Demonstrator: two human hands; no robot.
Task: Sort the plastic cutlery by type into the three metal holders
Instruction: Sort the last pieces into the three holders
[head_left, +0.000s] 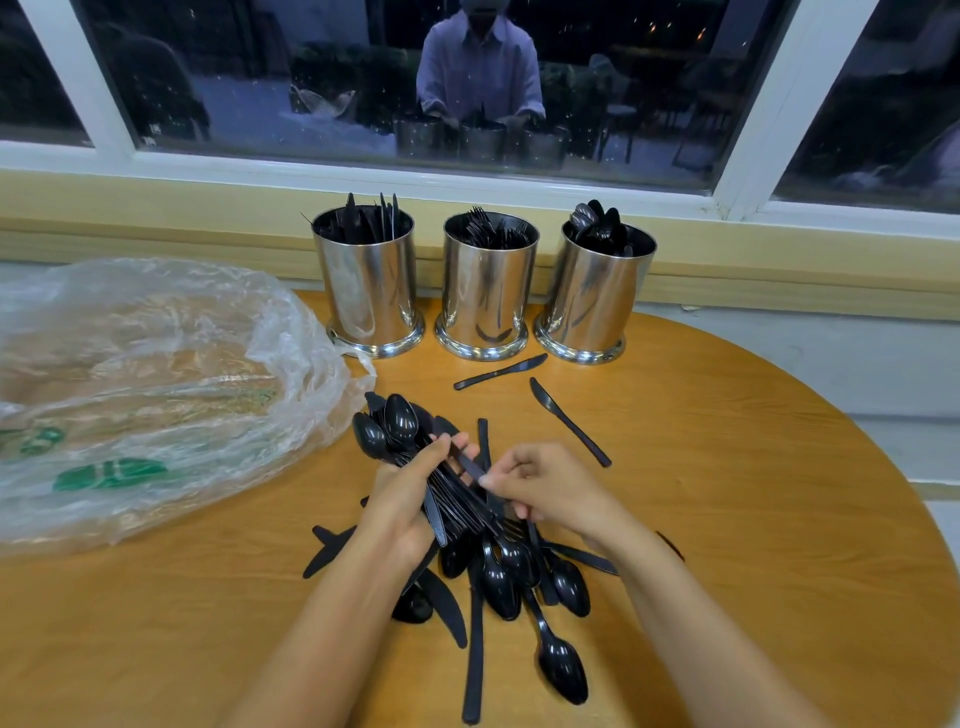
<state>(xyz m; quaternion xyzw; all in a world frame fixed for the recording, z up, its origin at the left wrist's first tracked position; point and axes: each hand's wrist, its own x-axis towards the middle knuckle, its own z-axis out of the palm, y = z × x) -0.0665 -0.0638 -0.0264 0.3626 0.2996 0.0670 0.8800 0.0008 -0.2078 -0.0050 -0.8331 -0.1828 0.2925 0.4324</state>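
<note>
Three shiny metal holders stand in a row at the table's back: the left holder (370, 291) has black knives, the middle holder (487, 296) forks, the right holder (592, 301) spoons. My left hand (400, 499) grips a bundle of black spoons (397, 421), bowls pointing away from me. My right hand (550, 486) pinches a black handle in that bundle. Below my hands lies a pile of mixed black cutlery (509, 582). Two loose knives lie near the holders: the first knife (498, 371) and the second knife (569, 421).
A crumpled clear plastic bag (145, 395) with green print covers the table's left side. The round wooden table (753, 493) curves off at the right. A window sill and dark window run behind the holders.
</note>
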